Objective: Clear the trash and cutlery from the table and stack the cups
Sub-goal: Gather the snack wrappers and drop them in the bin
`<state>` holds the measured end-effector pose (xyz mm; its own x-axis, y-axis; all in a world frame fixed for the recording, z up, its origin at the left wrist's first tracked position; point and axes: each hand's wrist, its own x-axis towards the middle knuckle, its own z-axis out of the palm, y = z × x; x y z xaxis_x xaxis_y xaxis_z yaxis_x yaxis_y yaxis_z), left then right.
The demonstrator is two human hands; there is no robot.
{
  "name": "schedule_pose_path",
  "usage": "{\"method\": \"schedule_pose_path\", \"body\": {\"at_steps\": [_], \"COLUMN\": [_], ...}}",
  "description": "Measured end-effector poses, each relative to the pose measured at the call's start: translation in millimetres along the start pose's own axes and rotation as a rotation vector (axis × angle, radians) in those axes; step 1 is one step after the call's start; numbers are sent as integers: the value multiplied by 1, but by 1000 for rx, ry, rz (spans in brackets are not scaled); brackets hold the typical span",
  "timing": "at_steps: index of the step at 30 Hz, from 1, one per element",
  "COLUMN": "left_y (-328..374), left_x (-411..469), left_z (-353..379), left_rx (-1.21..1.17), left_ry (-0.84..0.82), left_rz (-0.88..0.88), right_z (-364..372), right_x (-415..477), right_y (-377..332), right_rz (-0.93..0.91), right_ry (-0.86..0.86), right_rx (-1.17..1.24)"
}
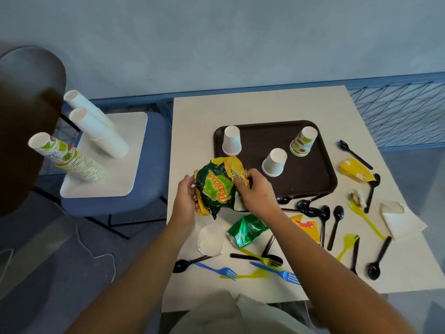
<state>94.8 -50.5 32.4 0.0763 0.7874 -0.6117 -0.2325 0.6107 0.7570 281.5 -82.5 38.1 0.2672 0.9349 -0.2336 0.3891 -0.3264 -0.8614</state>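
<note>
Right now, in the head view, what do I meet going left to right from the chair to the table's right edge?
tall printed cup stack → chip bag → nearer white cup → short printed cup stack → yellow wrapper → flattened paper cup

Cups [274, 162] on tray [320, 182] – cutlery [334, 225] before it, stacks [96, 131] left.
</note>
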Motion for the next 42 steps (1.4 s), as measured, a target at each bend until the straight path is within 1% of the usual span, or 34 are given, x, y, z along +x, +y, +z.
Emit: {"method": "schedule_pose_path", "body": {"at_steps": [2,4,6,7,10,12,14,16,19,21,25,28,34,38,42], "left_y": [-7,-16,-25,-29,-36,-39,-43,-44,-44,-45,-44,-42,-42,-43,-42], "left_x": [-9,-15,-21,-24,-30,-32,-33,-35,-40,-41,-45,-48,-53,-57,-55], "left_z": [12,22,30,33,41,42,41,42,44,42,37,38,44,43,41], "left_rx": [-20,110,259,298,296,283,289,302,314,315,279,247,196,156,116], "left_ry": [-67,-112,-61,-46,17,59,94,116,157,184,221,246,235,236,235], "left_rz": [-38,-11,53,75,103,107,112,129,149,152,133,113,91,107,115], "right_z": [-11,-21,-31,-36,-53,-60,-63,-60,-47,-39,-32,-29,-38,-44,-60], "right_x": [-9,-17,-25,-28,-30,-28,-27,-26,-23,-22,-20,-16,-12,-14,-16], "right_y": [6,12,16,18,29,42,58,74,93,100,104,108,116,118,115], "right_rz": [2,3,-10,-14,42,75,3,-122,-234,-294,-396,-396,-328,-237,-167], "right_ry": [13,4,-4,-11,-44,-26,-47,-166,-321,-373,-443,-493,-463,-464,-383], "right_rx": [-25,-54,-60,-50,36,61,-85,-339,-671,-782,-926,-1011,-997,-844,-687]}}
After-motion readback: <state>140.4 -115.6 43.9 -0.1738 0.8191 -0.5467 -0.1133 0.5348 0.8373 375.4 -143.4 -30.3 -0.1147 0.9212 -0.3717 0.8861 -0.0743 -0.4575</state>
